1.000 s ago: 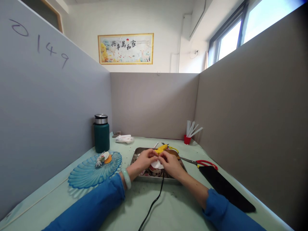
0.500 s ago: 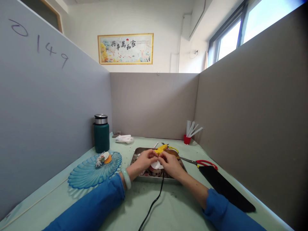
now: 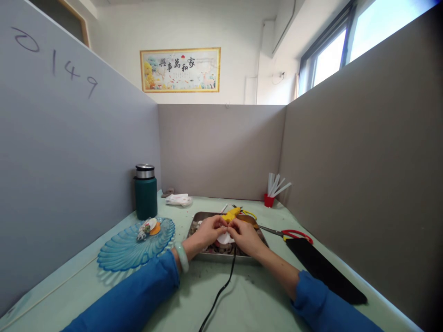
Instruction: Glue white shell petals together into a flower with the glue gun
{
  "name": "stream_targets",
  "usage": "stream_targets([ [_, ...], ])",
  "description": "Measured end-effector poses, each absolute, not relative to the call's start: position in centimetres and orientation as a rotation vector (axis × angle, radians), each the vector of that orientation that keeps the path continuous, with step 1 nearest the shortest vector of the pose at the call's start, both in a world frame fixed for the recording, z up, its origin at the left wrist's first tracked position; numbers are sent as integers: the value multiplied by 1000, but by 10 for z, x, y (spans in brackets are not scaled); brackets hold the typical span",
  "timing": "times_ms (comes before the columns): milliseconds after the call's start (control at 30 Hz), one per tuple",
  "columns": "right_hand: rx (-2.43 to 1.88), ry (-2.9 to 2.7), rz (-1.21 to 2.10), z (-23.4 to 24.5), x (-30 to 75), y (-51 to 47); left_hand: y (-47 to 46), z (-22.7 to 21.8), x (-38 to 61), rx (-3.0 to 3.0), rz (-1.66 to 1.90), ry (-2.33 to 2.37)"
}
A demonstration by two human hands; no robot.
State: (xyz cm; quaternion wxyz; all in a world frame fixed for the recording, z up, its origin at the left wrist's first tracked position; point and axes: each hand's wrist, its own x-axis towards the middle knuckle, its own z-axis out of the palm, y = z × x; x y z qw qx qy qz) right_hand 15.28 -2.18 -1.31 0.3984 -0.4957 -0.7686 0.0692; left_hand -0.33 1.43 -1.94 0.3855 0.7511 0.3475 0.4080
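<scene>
My left hand [image 3: 210,230] and my right hand [image 3: 244,234] meet over a metal tray [image 3: 207,256], thumbs and fingers pinched close together. What is between the fingertips is too small to name. Just below them shows a white, rounded, shell-like piece [image 3: 226,238]; I cannot tell whether the fingers grip it. Small brownish and pale pieces fill the tray under my hands. A yellow glue gun [image 3: 231,214] lies right behind my fingertips, partly hidden. Its black cord [image 3: 221,290] seems to run from the tray toward me.
On the left, a blue scalloped plate [image 3: 121,253] holds small shell-like pieces, with a green flask [image 3: 146,196] behind. To the right lie red-handled scissors [image 3: 297,235] and a black flat piece [image 3: 327,272]. A red cup [image 3: 269,200] of white sticks stands at the back, beside grey partitions [image 3: 221,147].
Almost nothing differs. Both hands keep the same pinched pose over the tray, and the view has shifted very slightly.
</scene>
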Motion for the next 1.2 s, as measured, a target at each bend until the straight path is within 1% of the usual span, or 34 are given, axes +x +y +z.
stream_targets([
  [333,-1212,-1896,144,-12,153,-23,11,-14,-2,1808,1084,809],
  [500,-1198,-1887,143,-12,153,-25,6,-10,-1,1684,1038,777],
  [1200,-1184,-1882,182,-8,151,-29,5,-7,-1,1663,1088,775],
])
